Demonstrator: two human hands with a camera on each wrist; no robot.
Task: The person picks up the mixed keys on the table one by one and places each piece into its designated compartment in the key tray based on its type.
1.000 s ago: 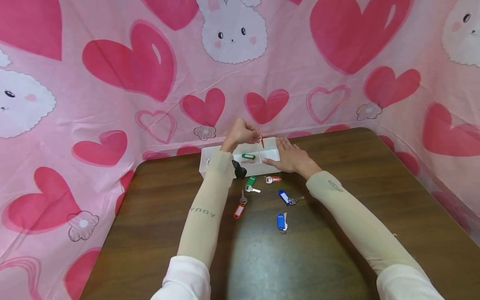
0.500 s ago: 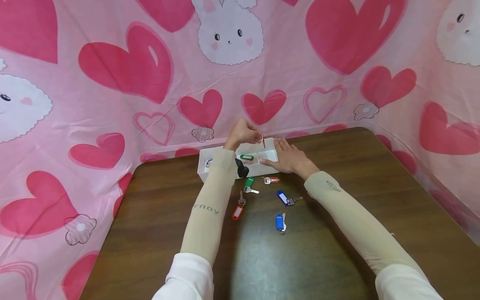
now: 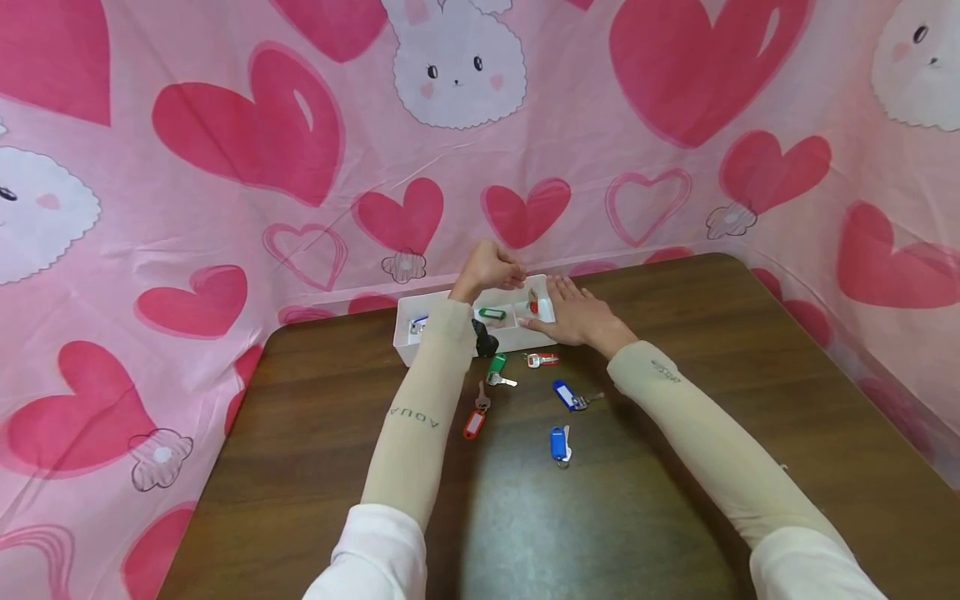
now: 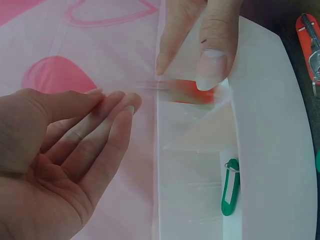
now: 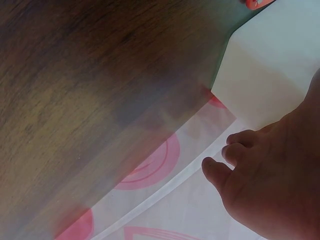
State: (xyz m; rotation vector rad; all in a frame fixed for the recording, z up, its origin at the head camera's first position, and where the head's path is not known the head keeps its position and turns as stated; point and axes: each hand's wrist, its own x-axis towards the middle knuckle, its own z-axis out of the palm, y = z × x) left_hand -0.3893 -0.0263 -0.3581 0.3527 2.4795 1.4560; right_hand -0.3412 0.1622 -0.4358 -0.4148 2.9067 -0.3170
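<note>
A red-tagged key (image 4: pixel 192 92), blurred in the left wrist view, is over the right-end compartment of a white divided box (image 3: pixel 517 340). My left hand (image 3: pixel 489 271) hovers above the box's back rim, thumb near the fingertips, with nothing between them. My right hand (image 3: pixel 577 321) rests straight-fingered against the box's right end, its thumb over the front rim. A green key tag (image 4: pixel 230 187) lies in the middle compartment. At the left end lies a blue-tagged key (image 3: pixel 417 325), partly hidden by the left forearm.
On the wooden table (image 3: pixel 315 467) before the box lie a green-tagged key (image 3: pixel 497 367), red-tagged keys, one being the nearer red tag (image 3: pixel 474 423), and blue-tagged keys, one with a blue tag (image 3: pixel 558 444). A pink heart-print cloth (image 3: pixel 300 125) hangs right behind the box.
The red-tagged key, hanging from my left fingers before, has left them and dropped into the box's right-end compartment. My right hand stays at the box's end.
</note>
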